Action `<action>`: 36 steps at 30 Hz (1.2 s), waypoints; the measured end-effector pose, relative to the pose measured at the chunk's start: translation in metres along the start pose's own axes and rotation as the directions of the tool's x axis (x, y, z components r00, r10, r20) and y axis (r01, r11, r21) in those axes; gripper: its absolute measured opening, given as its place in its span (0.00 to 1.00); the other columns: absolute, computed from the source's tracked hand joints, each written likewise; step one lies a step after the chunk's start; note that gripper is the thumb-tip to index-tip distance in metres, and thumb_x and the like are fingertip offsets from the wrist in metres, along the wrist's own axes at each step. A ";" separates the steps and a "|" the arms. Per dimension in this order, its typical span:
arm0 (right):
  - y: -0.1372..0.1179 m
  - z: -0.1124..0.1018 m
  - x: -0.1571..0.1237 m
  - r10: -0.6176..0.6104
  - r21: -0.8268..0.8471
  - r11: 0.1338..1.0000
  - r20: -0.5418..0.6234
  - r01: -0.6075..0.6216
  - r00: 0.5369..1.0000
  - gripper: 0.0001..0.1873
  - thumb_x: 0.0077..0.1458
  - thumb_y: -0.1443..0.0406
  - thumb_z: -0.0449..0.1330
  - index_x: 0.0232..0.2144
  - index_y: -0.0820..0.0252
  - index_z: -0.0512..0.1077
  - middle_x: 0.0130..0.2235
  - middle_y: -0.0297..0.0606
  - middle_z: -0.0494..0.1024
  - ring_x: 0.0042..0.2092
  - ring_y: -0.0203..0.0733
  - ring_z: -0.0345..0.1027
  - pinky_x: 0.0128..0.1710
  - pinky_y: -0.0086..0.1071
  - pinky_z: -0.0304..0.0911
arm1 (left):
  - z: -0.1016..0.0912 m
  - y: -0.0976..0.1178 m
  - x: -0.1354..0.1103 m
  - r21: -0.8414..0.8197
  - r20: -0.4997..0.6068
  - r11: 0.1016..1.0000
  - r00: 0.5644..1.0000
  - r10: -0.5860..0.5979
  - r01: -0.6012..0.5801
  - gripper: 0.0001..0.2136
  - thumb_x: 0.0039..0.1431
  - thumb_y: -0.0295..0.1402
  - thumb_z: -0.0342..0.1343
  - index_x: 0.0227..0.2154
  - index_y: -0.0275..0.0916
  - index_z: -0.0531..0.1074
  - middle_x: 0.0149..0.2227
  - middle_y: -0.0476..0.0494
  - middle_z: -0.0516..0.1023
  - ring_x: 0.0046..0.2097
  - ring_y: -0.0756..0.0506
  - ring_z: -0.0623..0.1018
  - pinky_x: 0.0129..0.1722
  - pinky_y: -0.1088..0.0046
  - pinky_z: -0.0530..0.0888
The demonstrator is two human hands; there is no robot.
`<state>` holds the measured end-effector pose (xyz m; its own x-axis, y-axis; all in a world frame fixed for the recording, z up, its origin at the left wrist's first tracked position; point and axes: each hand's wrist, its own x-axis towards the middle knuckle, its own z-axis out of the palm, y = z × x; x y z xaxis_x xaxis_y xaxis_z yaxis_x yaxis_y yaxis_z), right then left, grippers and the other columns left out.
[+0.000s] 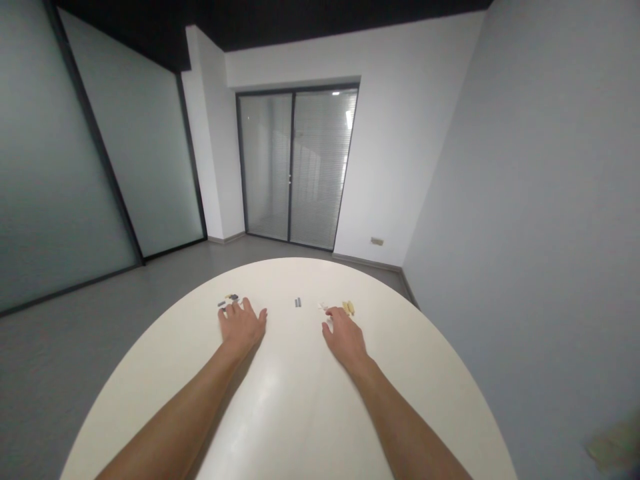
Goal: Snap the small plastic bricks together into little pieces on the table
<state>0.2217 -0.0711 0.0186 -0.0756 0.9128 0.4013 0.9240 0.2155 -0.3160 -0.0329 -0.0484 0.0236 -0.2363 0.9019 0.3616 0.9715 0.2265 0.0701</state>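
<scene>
My left hand (241,325) lies palm down on the left of the round table, its fingers spread and the thumb out to the side. Just beyond its fingertips is a loose group of small dark, grey and yellow pieces (234,297), partly hidden by the fingers. My right hand (346,335) reaches over small white pieces (323,306), its fingers bent and the thumb apart from them; nothing shows in its grasp. Small yellow pieces (349,307) lie right beside its fingers. Between the hands sit small grey pieces (298,302), side by side. Their exact kind is too small to tell.
The round, cream-coloured table (290,400) has a curved far edge. Behind it stand a glass door (290,167) with blinds and a white wall with a socket (377,241). Frosted glass panels (130,133) are on the left, a plain wall (540,200) on the right.
</scene>
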 end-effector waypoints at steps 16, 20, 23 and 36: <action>0.001 0.003 -0.001 -0.019 0.033 0.999 -0.005 0.019 1.000 0.13 0.61 0.66 0.54 0.49 0.57 0.65 0.49 0.40 0.74 0.49 0.44 0.70 0.45 0.34 0.63 | -0.011 0.015 -0.006 0.022 0.013 0.991 0.991 0.133 -0.133 0.24 0.64 0.39 0.44 0.56 0.27 0.67 0.48 0.26 0.77 0.51 0.32 0.74 0.50 0.55 0.65; 0.000 0.001 -0.002 -0.027 0.035 0.999 -0.002 0.027 1.000 0.13 0.61 0.67 0.54 0.48 0.57 0.66 0.49 0.41 0.74 0.48 0.44 0.70 0.45 0.34 0.63 | -0.004 0.009 -0.003 0.024 -0.002 0.988 0.988 0.152 -0.152 0.23 0.65 0.43 0.41 0.49 0.31 0.72 0.50 0.28 0.76 0.52 0.32 0.73 0.52 0.51 0.64; -0.001 0.000 -0.002 -0.024 0.033 0.999 -0.002 0.024 1.000 0.12 0.61 0.67 0.55 0.48 0.57 0.66 0.49 0.40 0.75 0.48 0.44 0.71 0.45 0.34 0.63 | -0.001 0.006 -0.001 0.022 -0.002 0.991 0.991 0.132 -0.132 0.24 0.64 0.44 0.41 0.46 0.29 0.73 0.48 0.27 0.76 0.50 0.31 0.73 0.51 0.52 0.64; -0.001 -0.001 -0.003 -0.015 0.031 0.999 0.008 0.015 1.000 0.11 0.61 0.66 0.54 0.47 0.56 0.67 0.49 0.40 0.74 0.49 0.42 0.70 0.46 0.32 0.62 | 0.007 -0.005 0.010 -0.052 -0.077 0.965 0.964 0.254 -0.258 0.21 0.65 0.41 0.43 0.51 0.33 0.71 0.53 0.31 0.76 0.57 0.32 0.70 0.57 0.52 0.60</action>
<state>0.2212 -0.0745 0.0192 -0.0921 0.9121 0.3995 0.9107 0.2394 -0.3366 -0.0401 -0.0375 0.0207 0.0204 0.8989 0.4377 0.9992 -0.0336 0.0224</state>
